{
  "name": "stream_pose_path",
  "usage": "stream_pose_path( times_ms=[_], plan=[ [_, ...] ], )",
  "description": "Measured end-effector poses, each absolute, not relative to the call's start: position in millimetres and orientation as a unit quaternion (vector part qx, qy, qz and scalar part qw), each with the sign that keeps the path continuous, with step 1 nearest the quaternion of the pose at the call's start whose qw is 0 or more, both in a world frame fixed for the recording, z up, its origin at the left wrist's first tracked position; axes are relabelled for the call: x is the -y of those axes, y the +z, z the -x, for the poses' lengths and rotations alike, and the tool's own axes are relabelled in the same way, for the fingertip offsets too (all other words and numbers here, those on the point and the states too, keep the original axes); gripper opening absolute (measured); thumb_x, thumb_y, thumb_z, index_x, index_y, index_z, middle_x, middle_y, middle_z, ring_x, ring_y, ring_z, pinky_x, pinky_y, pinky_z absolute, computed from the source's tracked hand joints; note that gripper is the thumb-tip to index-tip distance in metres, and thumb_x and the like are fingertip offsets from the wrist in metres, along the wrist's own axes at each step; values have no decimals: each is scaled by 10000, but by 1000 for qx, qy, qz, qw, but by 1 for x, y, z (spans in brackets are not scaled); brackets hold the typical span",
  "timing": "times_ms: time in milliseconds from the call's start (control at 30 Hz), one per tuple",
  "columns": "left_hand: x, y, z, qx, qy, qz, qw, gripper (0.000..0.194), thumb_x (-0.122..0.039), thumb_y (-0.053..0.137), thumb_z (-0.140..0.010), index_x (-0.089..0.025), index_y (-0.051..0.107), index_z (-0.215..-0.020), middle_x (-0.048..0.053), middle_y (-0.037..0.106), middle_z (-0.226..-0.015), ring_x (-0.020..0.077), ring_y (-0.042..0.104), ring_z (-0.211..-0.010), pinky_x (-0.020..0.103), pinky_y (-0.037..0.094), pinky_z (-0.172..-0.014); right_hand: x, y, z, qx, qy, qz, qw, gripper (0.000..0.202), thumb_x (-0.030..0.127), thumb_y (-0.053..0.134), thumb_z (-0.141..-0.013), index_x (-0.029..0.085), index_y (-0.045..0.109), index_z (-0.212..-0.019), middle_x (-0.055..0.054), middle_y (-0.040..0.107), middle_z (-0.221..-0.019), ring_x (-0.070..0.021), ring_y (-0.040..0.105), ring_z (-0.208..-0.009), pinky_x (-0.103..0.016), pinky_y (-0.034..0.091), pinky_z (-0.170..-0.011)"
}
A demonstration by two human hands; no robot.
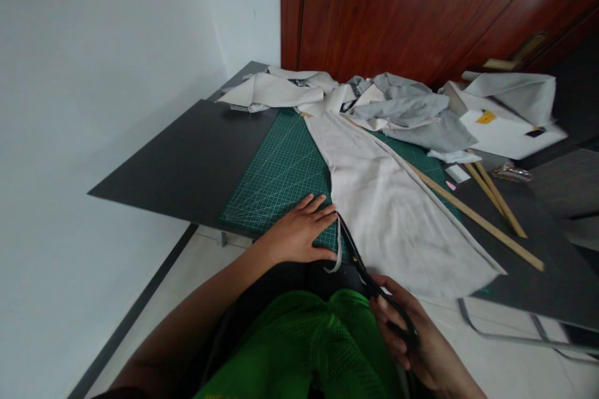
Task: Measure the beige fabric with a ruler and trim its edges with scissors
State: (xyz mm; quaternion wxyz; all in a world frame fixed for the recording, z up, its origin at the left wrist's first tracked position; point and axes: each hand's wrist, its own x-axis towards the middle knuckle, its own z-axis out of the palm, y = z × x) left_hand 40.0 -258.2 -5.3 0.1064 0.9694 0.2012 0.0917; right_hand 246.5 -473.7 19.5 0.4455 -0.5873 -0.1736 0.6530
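A long piece of light grey fabric (388, 212) lies across the green cutting mat (276, 168), its near end reaching the table's front edge. My right hand (407, 330) grips black-handled scissors (356, 259), whose blades point away from me along the fabric's left edge. A narrow strip of fabric (339, 246) hangs beside the blades, curling at its lower end. My left hand (306, 230) lies flat on the mat with fingers stretched, the fingertips at the fabric's edge and the strip. The exact place where the blade tips meet the cloth is hard to make out.
Piled fabric pieces (402, 106) lie along the back. A long wooden stick (486, 227) runs beside the cloth, with shorter sticks (498, 196) to its right. A white box (500, 121) stands at the back right. The wall (116, 75) borders the dark table (187, 162).
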Motion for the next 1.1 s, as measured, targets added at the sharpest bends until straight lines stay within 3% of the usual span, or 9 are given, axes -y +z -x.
stream_pose_path(
  times_ms=[167,333,633,1100],
  plan=[
    [258,-4,-40,-207,90,-969,104,981,-775,585,-949,-135,349,-1654,111,428,-1693,325,221,-1645,475,121,-1358,475,21,-243,154,660,568,466,639,627,920,-734,262,650,-1184,112,513,-695,-7,356,-408,-98,286,-311],
    [258,-3,-40,-205,81,-970,104,915,-771,574,-959,-155,430,-1620,88,412,-1705,335,225,-1642,484,96,-1361,473,28,-241,135,658,567,476,598,599,926,-745,235,684,-1152,102,530,-702,2,358,-411,-95,297,-317],
    [257,-7,-39,-201,105,-967,115,911,-783,602,-933,-210,442,-1622,80,444,-1687,341,255,-1633,508,141,-1356,467,32,-244,141,661,572,465,663,607,948,-705,233,658,-1169,101,532,-686,-5,342,-402,-105,291,-320],
    [257,-5,-38,-208,93,-969,101,901,-806,575,-936,-189,491,-1587,94,429,-1694,330,247,-1637,475,127,-1360,470,17,-241,204,630,598,452,583,580,875,-800,248,631,-1212,130,452,-621,-25,322,-397,-118,324,-317]
  ],
)
